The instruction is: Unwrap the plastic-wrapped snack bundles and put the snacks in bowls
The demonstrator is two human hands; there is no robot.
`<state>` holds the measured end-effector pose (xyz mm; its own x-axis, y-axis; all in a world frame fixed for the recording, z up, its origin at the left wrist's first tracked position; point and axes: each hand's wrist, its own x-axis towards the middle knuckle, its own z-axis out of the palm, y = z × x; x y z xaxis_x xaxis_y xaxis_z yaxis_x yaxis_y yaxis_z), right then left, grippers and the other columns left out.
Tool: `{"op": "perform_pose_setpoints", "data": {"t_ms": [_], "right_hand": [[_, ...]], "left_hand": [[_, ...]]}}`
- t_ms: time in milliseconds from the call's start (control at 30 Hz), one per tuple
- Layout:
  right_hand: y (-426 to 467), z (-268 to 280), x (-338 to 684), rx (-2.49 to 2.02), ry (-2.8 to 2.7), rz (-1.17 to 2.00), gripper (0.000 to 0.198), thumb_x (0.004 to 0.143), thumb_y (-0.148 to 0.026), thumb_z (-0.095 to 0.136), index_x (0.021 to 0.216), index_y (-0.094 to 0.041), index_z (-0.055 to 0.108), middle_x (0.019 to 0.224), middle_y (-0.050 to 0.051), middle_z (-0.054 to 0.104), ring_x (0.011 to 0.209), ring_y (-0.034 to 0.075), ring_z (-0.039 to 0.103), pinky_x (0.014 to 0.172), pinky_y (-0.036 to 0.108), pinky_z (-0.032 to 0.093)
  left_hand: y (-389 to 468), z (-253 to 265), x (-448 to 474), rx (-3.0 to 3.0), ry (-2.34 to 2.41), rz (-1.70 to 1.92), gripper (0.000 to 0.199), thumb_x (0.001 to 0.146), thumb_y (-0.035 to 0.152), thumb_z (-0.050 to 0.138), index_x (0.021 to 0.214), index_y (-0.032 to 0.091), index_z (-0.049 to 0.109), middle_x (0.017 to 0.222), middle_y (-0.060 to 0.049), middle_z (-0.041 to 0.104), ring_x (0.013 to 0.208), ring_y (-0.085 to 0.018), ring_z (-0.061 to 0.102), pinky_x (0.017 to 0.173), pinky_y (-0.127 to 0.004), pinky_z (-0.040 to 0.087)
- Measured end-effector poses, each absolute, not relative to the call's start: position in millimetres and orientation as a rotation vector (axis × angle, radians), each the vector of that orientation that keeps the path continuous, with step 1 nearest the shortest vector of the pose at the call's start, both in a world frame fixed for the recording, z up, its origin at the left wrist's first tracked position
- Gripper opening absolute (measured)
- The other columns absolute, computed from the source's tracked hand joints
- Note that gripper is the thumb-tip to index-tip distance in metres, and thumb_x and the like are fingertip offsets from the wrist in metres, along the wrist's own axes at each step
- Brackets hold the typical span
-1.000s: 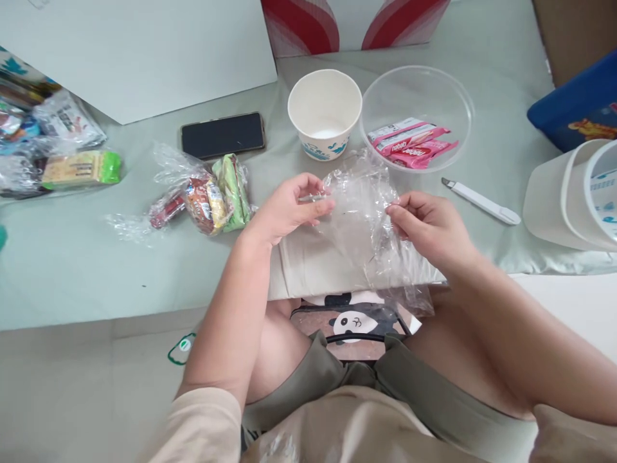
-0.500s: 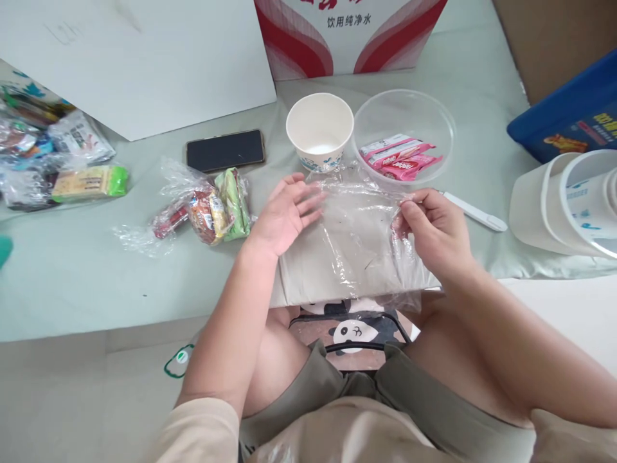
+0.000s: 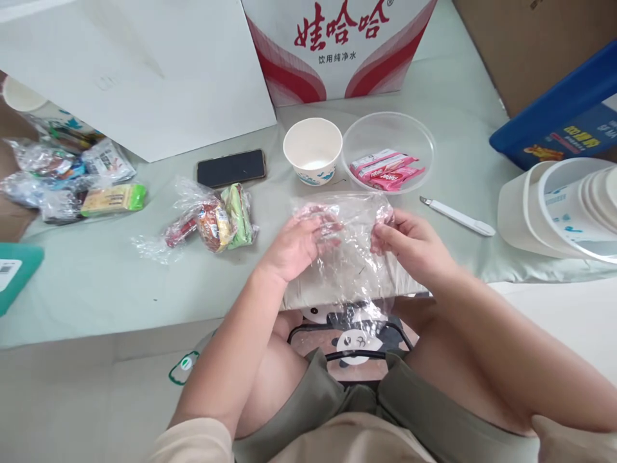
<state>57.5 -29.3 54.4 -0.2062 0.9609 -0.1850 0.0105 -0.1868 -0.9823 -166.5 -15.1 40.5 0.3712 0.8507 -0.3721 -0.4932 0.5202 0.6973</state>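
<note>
A clear plastic bag [image 3: 354, 257] hangs between my hands at the table's front edge, its lower end drooping past the edge. My right hand [image 3: 407, 244] pinches the bag's right side between thumb and fingers. On the other side, my left hand [image 3: 301, 244] has its fingers apart, with the film lying over them; whether they are inside the bag's mouth I cannot tell. Just beyond stand a white paper cup [image 3: 313, 151] and a clear round plastic bowl [image 3: 429, 145] that holds several pink wrapped snacks [image 3: 385, 170].
Wrapped snacks [image 3: 214, 225] and a phone [image 3: 231, 168] lie to the left, with more packets [image 3: 113, 199] farther out. To the right are a white utility knife [image 3: 457, 217] and stacked white tubs [image 3: 520, 209]. Cartons [image 3: 332, 58] stand behind; a blue container [image 3: 554, 116] leans right.
My left hand has come against the bag, and film now covers its fingers. The bag and my right hand have drawn nearer to my body. The view has shifted slightly.
</note>
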Motion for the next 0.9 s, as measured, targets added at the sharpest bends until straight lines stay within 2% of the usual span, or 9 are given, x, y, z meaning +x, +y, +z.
{"op": "perform_pose_setpoints", "data": {"t_ms": [67, 167, 267, 333, 400, 500, 600, 767, 900], "right_hand": [[-31.3, 56.4, 54.6, -1.191, -1.184, 1.483, 0.031, 0.084, -0.045, 0.075, 0.079, -0.022, 0.055, 0.069, -0.002, 0.066, 0.061, 0.011, 0.064, 0.059, 0.026, 0.052], [-37.7, 60.4, 52.3, -1.158, -1.133, 1.414, 0.030, 0.083, -0.042, 0.077, 0.094, -0.025, 0.054, 0.071, -0.004, 0.068, 0.065, 0.013, 0.068, 0.065, 0.028, 0.056], [-50.0, 66.1, 52.3, -1.172, -1.199, 1.271, 0.057, 0.081, -0.035, 0.080, 0.128, -0.031, 0.047, 0.072, -0.006, 0.068, 0.070, 0.017, 0.072, 0.070, 0.033, 0.060], [-59.3, 69.7, 52.7, -1.154, -1.288, 1.172, 0.070, 0.083, -0.036, 0.080, 0.139, -0.035, 0.038, 0.077, -0.006, 0.068, 0.074, 0.019, 0.074, 0.073, 0.036, 0.061], [-66.5, 72.3, 52.7, -1.100, -1.386, 1.116, 0.068, 0.085, -0.039, 0.078, 0.140, -0.038, 0.039, 0.084, -0.004, 0.068, 0.081, 0.020, 0.074, 0.078, 0.039, 0.063], [-69.7, 73.6, 51.7, -1.035, -1.486, 1.054, 0.056, 0.087, -0.041, 0.076, 0.134, -0.038, 0.046, 0.088, -0.001, 0.067, 0.087, 0.021, 0.072, 0.083, 0.041, 0.062], [-65.3, 72.4, 50.6, -1.060, -1.498, 0.924, 0.043, 0.088, -0.036, 0.074, 0.126, -0.035, 0.054, 0.082, -0.002, 0.062, 0.078, 0.018, 0.067, 0.075, 0.037, 0.060], [-54.4, 63.8, 55.1, -1.145, -1.523, 0.694, 0.035, 0.088, -0.028, 0.068, 0.122, -0.031, 0.061, 0.085, 0.000, 0.061, 0.076, 0.018, 0.063, 0.073, 0.035, 0.057], [-45.3, 55.3, 62.2, -1.341, -1.616, 0.427, 0.027, 0.088, -0.030, 0.064, 0.115, -0.030, 0.061, 0.090, 0.004, 0.063, 0.103, 0.028, 0.065, 0.101, 0.053, 0.051]], "left_hand": [[-22.6, 46.0, -169.0, 0.618, 0.783, 0.745, 0.044, 0.063, 0.038, 0.093, 0.100, 0.021, 0.075, 0.101, -0.006, 0.079, 0.094, -0.021, 0.076, 0.083, -0.034, 0.059], [-35.4, 51.1, -172.7, 0.831, 0.855, 0.571, 0.035, 0.066, 0.043, 0.092, 0.087, 0.016, 0.080, 0.092, -0.009, 0.080, 0.085, -0.018, 0.074, 0.079, -0.029, 0.054], [-45.1, 56.6, -178.3, 0.910, 0.916, 0.744, 0.027, 0.069, 0.040, 0.091, 0.080, 0.019, 0.080, 0.086, -0.004, 0.080, 0.082, -0.012, 0.071, 0.078, -0.023, 0.053], [-50.1, 62.4, -181.8, 0.859, 0.928, 0.914, 0.027, 0.070, 0.039, 0.091, 0.085, 0.021, 0.076, 0.086, -0.001, 0.079, 0.084, -0.011, 0.072, 0.080, -0.022, 0.054], [-54.5, 69.0, -183.5, 0.802, 0.912, 0.990, 0.043, 0.070, 0.039, 0.091, 0.106, 0.027, 0.070, 0.095, 0.000, 0.080, 0.093, -0.016, 0.076, 0.086, -0.028, 0.057], [-58.5, 75.5, -182.6, 0.849, 0.924, 0.961, 0.090, 0.068, 0.038, 0.092, 0.143, 0.039, 0.043, 0.097, 0.000, 0.079, 0.093, -0.022, 0.078, 0.089, -0.038, 0.060], [-54.5, 73.2, -181.6, 0.966, 0.987, 1.020, 0.109, 0.067, 0.036, 0.093, 0.154, 0.040, 0.028, 0.088, 0.001, 0.077, 0.085, -0.022, 0.078, 0.090, -0.040, 0.061], [-29.2, 57.4, -184.7, 1.118, 0.977, 1.174, 0.096, 0.070, 0.035, 0.089, 0.150, 0.036, 0.036, 0.089, 0.002, 0.077, 0.094, -0.021, 0.076, 0.093, -0.036, 0.057], [-11.2, 49.3, -184.4, 1.254, 1.096, 1.140, 0.067, 0.078, 0.030, 0.082, 0.139, 0.033, 0.053, 0.092, 0.000, 0.077, 0.104, -0.022, 0.073, 0.096, -0.037, 0.055]]}}
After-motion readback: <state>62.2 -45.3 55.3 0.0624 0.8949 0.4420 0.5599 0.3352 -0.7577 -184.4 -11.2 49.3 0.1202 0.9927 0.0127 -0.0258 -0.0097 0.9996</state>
